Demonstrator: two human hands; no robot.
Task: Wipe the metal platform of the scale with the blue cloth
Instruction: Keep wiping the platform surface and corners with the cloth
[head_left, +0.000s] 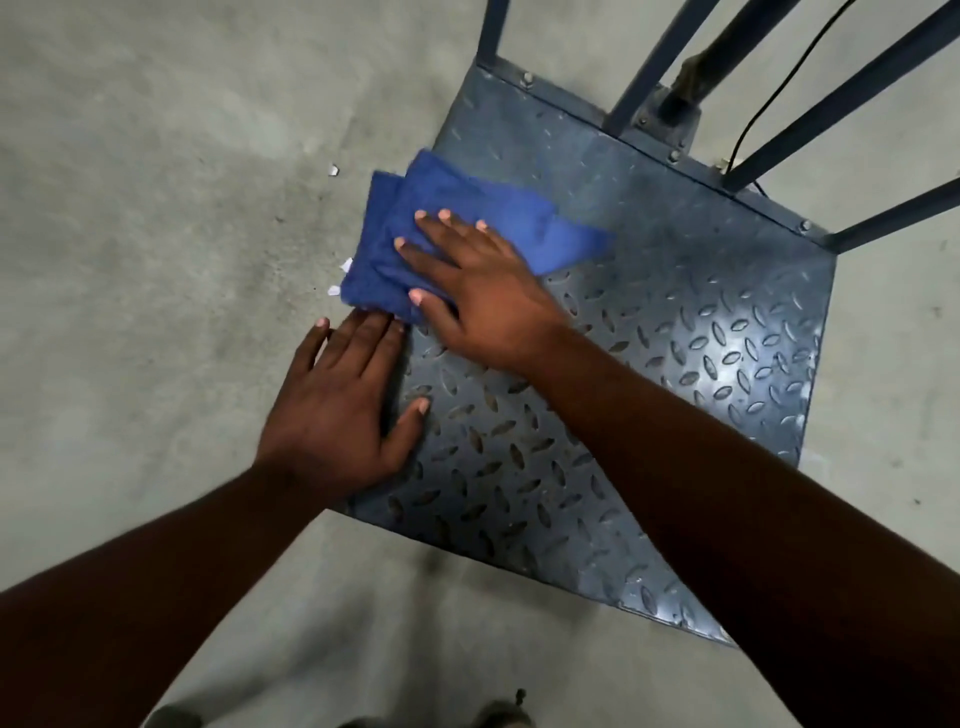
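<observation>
Concrete floor (156, 208) all round. Right hand (467, 291) is laid flat, fingers spread, on the cloth (467, 208) at the platform's (675, 338) left edge; left hand (337, 410) is rested flat alongside. Soft, light, likely to bunch: best pressed mid-fold.

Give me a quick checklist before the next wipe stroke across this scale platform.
1. Right hand flat on blue cloth: ok.
2. Cloth fully on metal platform: not ok, its left edge overhangs the concrete floor.
3. Left hand braced flat at the platform's edge: ok.
4. Stroke path to the right free of objects: ok.
5. Black cable by the frame posts out of the way: ok.
6. Platform clean: cannot tell.
</observation>
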